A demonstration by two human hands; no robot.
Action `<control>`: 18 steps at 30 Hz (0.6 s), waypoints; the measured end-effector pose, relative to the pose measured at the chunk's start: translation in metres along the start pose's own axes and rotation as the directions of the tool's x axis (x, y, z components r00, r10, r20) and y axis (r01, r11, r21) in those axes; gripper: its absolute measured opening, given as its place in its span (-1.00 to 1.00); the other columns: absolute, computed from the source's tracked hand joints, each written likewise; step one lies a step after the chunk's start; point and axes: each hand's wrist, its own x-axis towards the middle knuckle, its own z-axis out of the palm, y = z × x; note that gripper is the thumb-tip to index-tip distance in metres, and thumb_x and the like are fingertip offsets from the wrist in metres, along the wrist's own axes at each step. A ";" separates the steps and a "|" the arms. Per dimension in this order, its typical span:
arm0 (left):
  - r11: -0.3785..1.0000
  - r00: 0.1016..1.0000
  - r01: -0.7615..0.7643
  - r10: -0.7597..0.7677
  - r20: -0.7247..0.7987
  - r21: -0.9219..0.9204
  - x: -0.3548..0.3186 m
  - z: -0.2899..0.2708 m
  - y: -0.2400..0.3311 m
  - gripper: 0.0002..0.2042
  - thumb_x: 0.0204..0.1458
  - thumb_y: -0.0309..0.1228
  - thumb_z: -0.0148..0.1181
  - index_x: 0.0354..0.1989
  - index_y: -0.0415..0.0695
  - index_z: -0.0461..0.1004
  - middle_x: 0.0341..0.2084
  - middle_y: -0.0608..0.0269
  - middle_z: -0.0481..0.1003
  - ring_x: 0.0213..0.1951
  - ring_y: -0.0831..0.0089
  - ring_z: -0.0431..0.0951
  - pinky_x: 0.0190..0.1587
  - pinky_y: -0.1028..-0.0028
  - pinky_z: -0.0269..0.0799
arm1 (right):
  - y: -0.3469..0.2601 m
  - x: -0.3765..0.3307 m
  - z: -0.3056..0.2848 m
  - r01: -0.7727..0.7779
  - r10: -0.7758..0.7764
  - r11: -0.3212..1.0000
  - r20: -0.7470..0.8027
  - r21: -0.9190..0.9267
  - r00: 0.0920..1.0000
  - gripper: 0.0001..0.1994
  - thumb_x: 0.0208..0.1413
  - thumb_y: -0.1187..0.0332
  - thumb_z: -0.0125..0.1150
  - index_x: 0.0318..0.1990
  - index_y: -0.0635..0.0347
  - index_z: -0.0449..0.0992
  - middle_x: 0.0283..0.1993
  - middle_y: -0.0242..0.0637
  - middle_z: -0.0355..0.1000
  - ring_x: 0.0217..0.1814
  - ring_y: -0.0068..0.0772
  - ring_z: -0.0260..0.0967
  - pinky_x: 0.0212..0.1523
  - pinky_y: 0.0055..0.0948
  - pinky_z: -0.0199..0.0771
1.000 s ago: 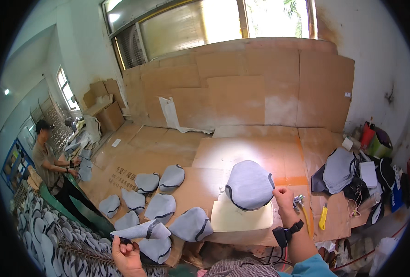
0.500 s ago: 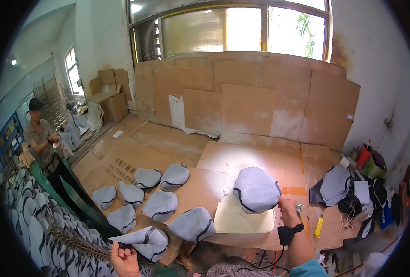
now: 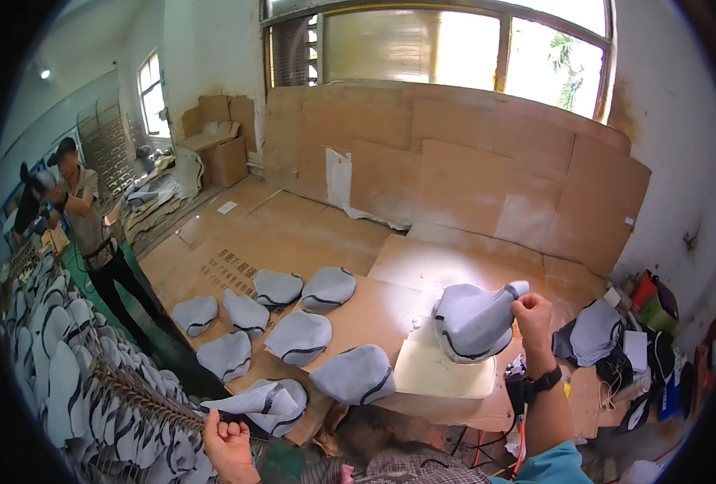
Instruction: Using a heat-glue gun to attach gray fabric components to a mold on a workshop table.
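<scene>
My right hand [image 3: 534,321] pinches the edge of a grey fabric piece with black edging [image 3: 475,319]. That edge is pulled up, while the rest stays draped over a rounded form whose shape is mostly hidden. At the lower left my left hand [image 3: 229,448] has its fingers curled at the lifted flap of another grey fabric piece [image 3: 281,407], which lies half folded over. Several similar pieces sit spread to the left, among them one grey piece [image 3: 352,373] in front and another [image 3: 298,337] behind it. A pale yellow pad [image 3: 443,375] lies under the draped piece.
Brown cardboard [image 3: 334,234] covers the table and stands against the back wall. At the right are stacked grey pieces [image 3: 594,332], a white box [image 3: 635,352] and cables. Racked grey pieces [image 3: 72,391] fill the lower left, near a standing person [image 3: 92,214] handling something dark.
My right hand has risen and now lifts the right edge of the draped piece. My left hand stays by the folded piece. The view has shifted, and the other person has raised their arms.
</scene>
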 end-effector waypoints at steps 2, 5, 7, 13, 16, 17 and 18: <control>0.999 0.999 -0.014 0.015 0.029 -0.039 0.007 -0.012 0.002 -0.65 -0.03 -0.33 0.14 -0.78 0.05 0.15 -0.89 0.52 0.07 -0.78 0.58 0.10 -0.48 0.42 0.15 | -0.035 0.002 0.003 0.099 -0.088 0.987 0.087 -0.128 0.992 -0.92 -0.25 0.48 0.15 -0.59 0.32 0.45 -0.66 -0.45 0.34 -0.62 -0.68 0.20 -0.61 -0.62 0.19; 0.975 0.990 -0.088 0.108 -0.086 0.204 0.008 -0.038 0.005 -0.83 -0.11 -0.30 0.17 -0.54 -0.12 0.38 -0.81 0.19 0.35 -0.77 0.39 0.32 -0.75 0.53 0.21 | -0.086 -0.008 0.013 0.223 -0.178 0.968 0.308 -0.117 0.935 -0.86 -0.23 0.39 0.18 -0.61 0.30 0.44 -0.69 -0.44 0.32 -0.63 -0.64 0.20 -0.63 -0.58 0.17; 0.966 0.987 -0.001 0.043 -0.155 0.260 0.000 -0.055 0.017 -0.80 -0.14 -0.31 0.20 -0.59 -0.16 0.38 -0.75 0.16 0.38 -0.73 0.39 0.35 -0.71 0.51 0.21 | -0.108 -0.013 0.040 0.316 -0.278 0.945 0.313 -0.079 0.908 -0.88 -0.29 0.46 0.12 -0.69 0.29 0.34 -0.75 -0.41 0.23 -0.67 -0.61 0.14 -0.65 -0.55 0.11; 0.990 0.973 -0.122 0.106 -0.206 -0.066 -0.032 -0.077 0.060 -0.76 -0.17 -0.50 0.23 -0.71 -0.03 0.27 -0.80 0.41 0.20 -0.65 0.48 0.24 -0.34 0.30 0.28 | -0.131 -0.023 0.103 0.243 -0.266 0.964 0.487 0.110 0.832 -0.96 -0.32 0.56 0.01 -0.65 0.27 0.28 -0.66 -0.39 0.17 -0.59 -0.57 0.13 -0.56 -0.53 0.15; 0.977 0.954 -0.197 0.173 -0.246 -0.077 -0.057 -0.094 0.082 -0.77 -0.17 -0.51 0.23 -0.70 -0.04 0.27 -0.79 0.41 0.21 -0.65 0.47 0.24 -0.34 0.30 0.27 | -0.152 -0.048 0.143 0.237 -0.329 0.941 0.495 0.241 0.804 -0.95 -0.32 0.57 0.01 -0.62 0.27 0.29 -0.53 -0.39 0.21 -0.48 -0.56 0.18 -0.44 -0.55 0.21; 0.970 0.945 -0.228 0.199 -0.259 -0.085 -0.065 -0.098 0.088 -0.78 -0.16 -0.51 0.22 -0.69 -0.04 0.28 -0.80 0.41 0.20 -0.65 0.47 0.24 -0.34 0.30 0.26 | -0.164 -0.057 0.154 0.245 -0.361 0.921 0.422 0.304 0.832 -0.95 -0.32 0.57 0.02 -0.61 0.27 0.30 -0.48 -0.37 0.22 -0.43 -0.56 0.19 -0.40 -0.57 0.22; 0.968 0.935 -0.246 0.221 -0.278 -0.058 -0.074 -0.102 0.095 -0.77 -0.14 -0.44 0.21 -0.68 0.00 0.26 -0.81 0.45 0.17 -0.68 0.50 0.21 -0.37 0.32 0.23 | -0.179 -0.060 0.161 0.175 -0.305 0.944 0.530 0.281 0.792 -0.94 -0.32 0.56 0.03 -0.58 0.27 0.31 -0.42 -0.36 0.20 -0.36 -0.57 0.19 -0.32 -0.63 0.22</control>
